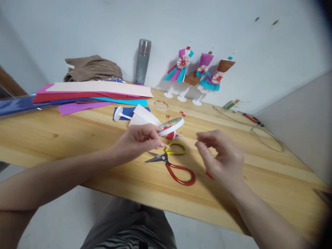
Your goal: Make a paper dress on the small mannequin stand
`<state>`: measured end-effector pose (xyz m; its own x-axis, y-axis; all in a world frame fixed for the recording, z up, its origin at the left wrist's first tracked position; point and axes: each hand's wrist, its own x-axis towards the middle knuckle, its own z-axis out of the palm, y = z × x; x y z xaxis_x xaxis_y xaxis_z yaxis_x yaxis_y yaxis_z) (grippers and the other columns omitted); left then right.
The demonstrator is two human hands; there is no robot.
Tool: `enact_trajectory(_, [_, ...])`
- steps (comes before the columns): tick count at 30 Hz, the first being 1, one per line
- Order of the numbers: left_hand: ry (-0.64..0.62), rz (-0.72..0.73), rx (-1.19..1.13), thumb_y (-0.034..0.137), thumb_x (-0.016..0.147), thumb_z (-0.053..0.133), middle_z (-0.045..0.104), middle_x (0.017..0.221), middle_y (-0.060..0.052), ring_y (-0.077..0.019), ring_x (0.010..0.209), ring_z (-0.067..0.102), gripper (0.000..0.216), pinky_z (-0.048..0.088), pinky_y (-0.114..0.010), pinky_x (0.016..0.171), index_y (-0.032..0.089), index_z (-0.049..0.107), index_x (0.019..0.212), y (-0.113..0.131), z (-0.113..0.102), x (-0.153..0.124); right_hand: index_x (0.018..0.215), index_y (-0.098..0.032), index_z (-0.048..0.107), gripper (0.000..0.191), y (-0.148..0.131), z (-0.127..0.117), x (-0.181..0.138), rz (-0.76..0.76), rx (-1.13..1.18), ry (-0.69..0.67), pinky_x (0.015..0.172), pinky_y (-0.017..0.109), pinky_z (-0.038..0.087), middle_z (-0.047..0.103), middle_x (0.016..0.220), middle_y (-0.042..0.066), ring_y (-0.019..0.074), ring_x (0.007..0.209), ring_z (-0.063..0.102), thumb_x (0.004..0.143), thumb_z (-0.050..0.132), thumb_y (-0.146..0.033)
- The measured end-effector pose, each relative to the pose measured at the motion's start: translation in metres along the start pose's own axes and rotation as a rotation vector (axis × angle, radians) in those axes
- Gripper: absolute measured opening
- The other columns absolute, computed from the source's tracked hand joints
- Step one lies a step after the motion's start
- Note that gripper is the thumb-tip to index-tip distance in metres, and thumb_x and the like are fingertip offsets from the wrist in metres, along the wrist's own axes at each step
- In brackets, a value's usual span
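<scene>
My left hand [142, 138] is closed on a narrow roll of white tape [171, 127], held tilted above the table. A small pale bit shows at its thumb tip. My right hand [223, 155] hovers to the right, fingers curled and smeared by motion; whether anything is between them I cannot make out. Below and between the hands lie scissors [163, 157], blades parted, with one yellow and one red handle. Behind the tape roll, a small doll-like form in red and pale paper [145, 116] lies on its side, its white stand [118, 114] pointing left.
Three dressed figures on white stands [181, 98] lean near the wall, beside a grey flask [143, 62]. Coloured paper sheets [98, 88] and brown cloth [93, 67] lie at left. A clear tape ring [161, 105], red scraps [183, 113] and a cable [269, 143] rest on the wooden table [64, 135].
</scene>
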<state>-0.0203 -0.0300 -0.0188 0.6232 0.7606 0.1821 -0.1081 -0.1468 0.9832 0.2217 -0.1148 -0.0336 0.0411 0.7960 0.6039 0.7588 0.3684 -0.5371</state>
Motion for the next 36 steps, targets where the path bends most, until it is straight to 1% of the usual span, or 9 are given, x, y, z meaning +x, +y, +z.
enact_trajectory(2, [-0.094, 0.008, 0.049, 0.023, 0.076, 0.069, 0.073, 0.079, -0.006, -0.0202, 0.101, 0.067, 0.013, 0.05, -0.032, 0.093, 0.018, 0.069, 0.064, 0.001, 0.001, -0.001, 0.122, -0.031, 0.062, 0.035, 0.008, -0.006, 0.006, 0.034, 0.113, 0.005, 0.067, 0.032, 0.052, 0.062, 0.12, 0.007, 0.0172, 0.082, 0.061, 0.09, 0.06, -0.019])
enact_trajectory(4, [-0.191, 0.009, 0.089, 0.022, 0.077, 0.068, 0.073, 0.077, -0.007, -0.0226, 0.111, 0.065, 0.014, 0.05, -0.032, 0.093, 0.018, 0.069, 0.064, 0.0, 0.001, -0.001, 0.131, -0.031, 0.058, 0.043, 0.015, -0.012, 0.011, 0.036, 0.238, -0.188, 0.068, 0.032, 0.052, 0.06, 0.129, 0.008, 0.0167, 0.085, 0.062, 0.089, 0.059, -0.018])
enact_trajectory(9, [-0.323, 0.031, 0.061, 0.023, 0.079, 0.068, 0.075, 0.092, -0.012, -0.0212, 0.1, 0.069, 0.016, 0.051, -0.031, 0.085, 0.014, 0.066, 0.066, -0.007, 0.0, 0.0, 0.106, -0.023, 0.074, 0.021, 0.031, -0.023, 0.018, -0.013, 0.416, -0.573, 0.069, 0.031, 0.051, 0.07, 0.087, 0.005, 0.0164, 0.077, 0.062, 0.094, 0.058, -0.02])
enact_trajectory(13, [-0.305, -0.002, 0.048, 0.023, 0.077, 0.07, 0.074, 0.102, -0.013, -0.017, 0.09, 0.068, 0.015, 0.051, -0.029, 0.081, 0.012, 0.066, 0.067, -0.011, -0.003, 0.004, 0.106, -0.022, 0.075, 0.022, 0.035, -0.029, 0.024, -0.108, 0.479, -0.64, 0.067, 0.031, 0.05, 0.072, 0.087, 0.007, 0.017, 0.076, 0.062, 0.098, 0.054, -0.025])
enact_trajectory(23, [-0.346, -0.079, -0.023, 0.023, 0.077, 0.071, 0.075, 0.087, -0.01, -0.0164, 0.085, 0.069, 0.016, 0.055, -0.024, 0.069, 0.013, 0.067, 0.064, -0.01, -0.001, 0.004, 0.092, -0.02, 0.075, 0.012, 0.021, -0.032, 0.027, -0.222, 0.446, -0.811, 0.066, 0.027, 0.05, 0.067, 0.082, 0.006, 0.0136, 0.072, 0.06, 0.092, 0.063, -0.018])
enact_trajectory(27, [-0.178, -0.101, -0.089, 0.026, 0.074, 0.073, 0.074, 0.099, -0.009, -0.0044, 0.053, 0.058, 0.016, 0.047, -0.017, 0.047, 0.013, 0.066, 0.069, -0.013, -0.006, 0.009, 0.088, -0.025, 0.077, 0.008, 0.044, -0.062, 0.036, -0.071, 0.351, -0.752, 0.06, 0.03, 0.049, 0.068, 0.08, 0.005, 0.0156, 0.066, 0.061, 0.089, 0.069, -0.026])
enact_trajectory(31, [-0.038, -0.057, -0.099, 0.026, 0.069, 0.074, 0.07, 0.085, -0.005, -0.0018, 0.048, 0.05, 0.016, 0.039, -0.015, 0.04, 0.013, 0.066, 0.07, -0.017, -0.013, 0.017, 0.077, -0.025, 0.075, 0.013, 0.088, -0.071, 0.044, 0.233, -0.069, -0.387, 0.062, 0.034, 0.05, 0.072, 0.083, 0.009, 0.0231, 0.072, 0.065, 0.081, 0.072, -0.037])
enact_trajectory(34, [-0.032, -0.025, -0.08, 0.026, 0.069, 0.074, 0.066, 0.075, -0.002, -0.0029, 0.048, 0.049, 0.014, 0.037, -0.015, 0.039, 0.014, 0.066, 0.071, -0.019, -0.015, 0.02, 0.078, -0.023, 0.076, 0.01, 0.115, -0.06, 0.045, 0.485, -0.458, -0.488, 0.063, 0.036, 0.05, 0.076, 0.08, 0.01, 0.0257, 0.07, 0.068, 0.074, 0.067, -0.021])
enact_trajectory(36, [-0.029, -0.018, -0.063, 0.025, 0.069, 0.073, 0.065, 0.071, -0.001, -0.0035, 0.048, 0.048, 0.013, 0.036, -0.015, 0.039, 0.014, 0.066, 0.07, -0.02, -0.016, 0.02, 0.078, -0.022, 0.077, 0.02, 0.124, -0.055, 0.044, 0.522, -0.513, -0.544, 0.067, 0.038, 0.051, 0.078, 0.082, 0.01, 0.028, 0.073, 0.07, 0.068, 0.064, -0.011])
